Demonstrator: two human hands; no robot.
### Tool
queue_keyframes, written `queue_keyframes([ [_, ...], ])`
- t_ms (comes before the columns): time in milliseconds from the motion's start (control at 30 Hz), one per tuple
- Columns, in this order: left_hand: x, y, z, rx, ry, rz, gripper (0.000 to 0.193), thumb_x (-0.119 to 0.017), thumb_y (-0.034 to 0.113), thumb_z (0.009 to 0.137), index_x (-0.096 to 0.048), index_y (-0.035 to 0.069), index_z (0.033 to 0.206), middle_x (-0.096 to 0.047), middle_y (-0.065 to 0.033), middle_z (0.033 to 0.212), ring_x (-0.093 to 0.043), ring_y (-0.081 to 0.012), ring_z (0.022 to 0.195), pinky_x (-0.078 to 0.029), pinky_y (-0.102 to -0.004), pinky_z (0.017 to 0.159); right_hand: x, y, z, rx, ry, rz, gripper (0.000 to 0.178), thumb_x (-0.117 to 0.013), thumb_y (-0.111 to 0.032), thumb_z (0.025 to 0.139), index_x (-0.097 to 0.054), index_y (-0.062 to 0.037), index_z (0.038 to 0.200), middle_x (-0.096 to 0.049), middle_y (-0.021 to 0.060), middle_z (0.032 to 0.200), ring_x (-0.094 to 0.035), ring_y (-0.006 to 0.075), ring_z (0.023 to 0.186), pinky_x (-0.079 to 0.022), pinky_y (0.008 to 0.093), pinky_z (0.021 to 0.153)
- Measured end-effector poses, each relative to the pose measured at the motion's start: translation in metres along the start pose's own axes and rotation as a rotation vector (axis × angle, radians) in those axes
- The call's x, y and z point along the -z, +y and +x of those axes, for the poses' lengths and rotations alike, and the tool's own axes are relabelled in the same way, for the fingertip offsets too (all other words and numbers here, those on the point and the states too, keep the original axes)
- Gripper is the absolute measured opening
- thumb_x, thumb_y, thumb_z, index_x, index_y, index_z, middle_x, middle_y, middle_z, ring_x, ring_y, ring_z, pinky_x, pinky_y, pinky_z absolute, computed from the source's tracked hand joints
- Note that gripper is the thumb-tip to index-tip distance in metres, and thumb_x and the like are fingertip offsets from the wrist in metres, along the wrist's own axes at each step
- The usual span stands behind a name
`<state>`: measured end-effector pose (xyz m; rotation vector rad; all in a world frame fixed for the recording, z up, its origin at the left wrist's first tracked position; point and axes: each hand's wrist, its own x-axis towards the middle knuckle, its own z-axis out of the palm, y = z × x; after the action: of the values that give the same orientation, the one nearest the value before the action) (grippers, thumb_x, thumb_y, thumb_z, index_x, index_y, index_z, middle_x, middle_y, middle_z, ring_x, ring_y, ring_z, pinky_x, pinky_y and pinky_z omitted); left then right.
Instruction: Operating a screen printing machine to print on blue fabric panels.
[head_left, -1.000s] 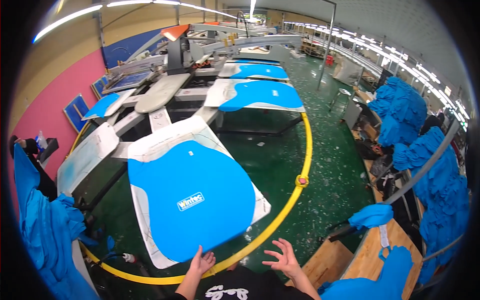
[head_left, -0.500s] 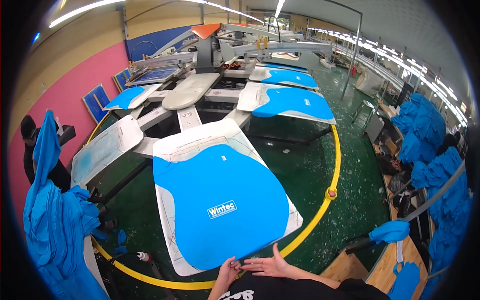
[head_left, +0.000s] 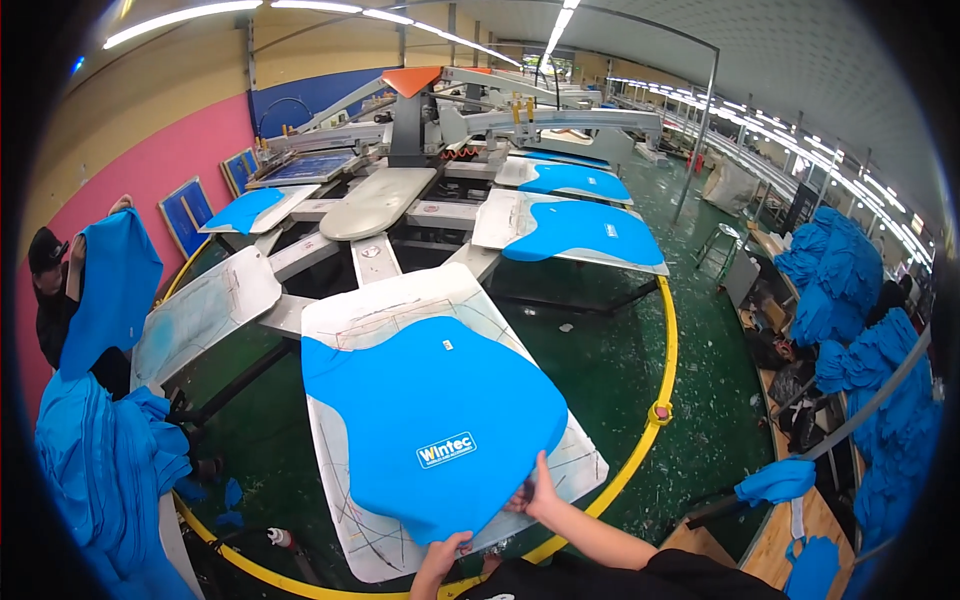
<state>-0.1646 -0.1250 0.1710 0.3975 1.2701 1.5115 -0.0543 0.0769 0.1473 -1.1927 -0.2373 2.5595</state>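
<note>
A blue fabric piece with a white printed logo lies on the white platen in front of me. Its near edge is lifted off the board, and bare, line-marked platen shows beneath. My left hand is closed on the near corner of the cloth. Farther right, my right hand grips the edge, thumb on top and fingers curled underneath, partly hidden. The cloth's far part still rests flat on the platen.
Other platens of the rotary printing machine carry blue pieces. At left, a co-worker holds up blue cloth beside a fabric stack. A yellow ring rail curves around the machine. Blue piles stand at right.
Both hands have gone from the platen's near edge onto the cloth and taken hold of it. Its near edge has lifted and shifted away from me. The co-worker has raised a blue piece.
</note>
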Motion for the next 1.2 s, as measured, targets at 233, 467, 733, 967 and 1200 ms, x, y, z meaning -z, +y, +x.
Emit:
queue_keyframes([
  [233, -0.006, 0.015, -0.002, -0.095, -0.064, -0.03, 0.014, -0.056, 0.014, 0.074, -0.048, 0.003, 0.07, -0.047, -0.0034, 0.059, -0.043, -0.0124, 0.052, -0.035, -0.025, 0.05, -0.036, 0.042, -0.016, 0.071, -0.132, 0.023, 0.065, -0.058, -0.036, 0.076, -0.03, -0.0035, 0.125, -0.04, 0.0169, 0.122, -0.037, 0.0331, 0.115, -0.03, 0.0525, 0.093],
  [467, -0.024, -0.004, 0.043, 0.013, 0.371, -0.253, 0.049, -0.046, 0.037, 0.082, -0.041, 0.002, 0.117, -0.043, -0.0143, 0.119, -0.042, -0.0278, 0.109, -0.035, -0.0431, 0.089, -0.043, 0.003, -0.02, 0.153, -0.023, 0.291, 0.049, -0.051, -0.012, 0.08, -0.031, -0.0043, 0.124, -0.037, 0.0154, 0.127, -0.038, 0.0336, 0.113, -0.027, 0.0502, 0.096],
  [733, -0.016, 0.041, 0.064, -0.321, 0.112, -1.101, 0.058, -0.037, 0.048, 0.085, -0.029, 0.01, 0.128, -0.028, -0.0113, 0.133, -0.028, -0.032, 0.12, -0.02, -0.0515, 0.098, -0.06, -0.025, -0.082, 0.192, -0.379, 0.391, 0.049, -0.049, -0.012, 0.081, -0.029, 0.0002, 0.124, -0.036, 0.0174, 0.126, -0.037, 0.0345, 0.113, -0.026, 0.0504, 0.097],
  [967, -0.1, 0.105, 0.015, -0.424, -0.375, -1.068, 0.07, -0.041, 0.055, 0.08, -0.021, 0.012, 0.132, -0.02, -0.0098, 0.137, -0.021, -0.031, 0.123, -0.015, -0.0525, 0.1, -0.044, -0.037, -0.159, 0.33, -0.596, 0.453, 0.042, -0.049, -0.016, 0.08, -0.038, 0.0019, 0.117, -0.043, 0.0194, 0.119, -0.042, 0.0343, 0.108, -0.029, 0.0489, 0.095],
  [1200, -0.181, 0.079, 0.039, -0.091, -0.627, -0.816, 0.069, -0.044, 0.051, 0.081, -0.022, 0.009, 0.131, -0.027, -0.0104, 0.134, -0.025, -0.0304, 0.122, -0.018, -0.0509, 0.099, 0.054, -0.054, -0.258, 0.741, -0.815, 0.743, 0.05, -0.054, -0.032, 0.069, -0.048, -0.001, 0.108, -0.051, 0.0183, 0.11, -0.047, 0.0342, 0.103, -0.032, 0.0493, 0.091],
])
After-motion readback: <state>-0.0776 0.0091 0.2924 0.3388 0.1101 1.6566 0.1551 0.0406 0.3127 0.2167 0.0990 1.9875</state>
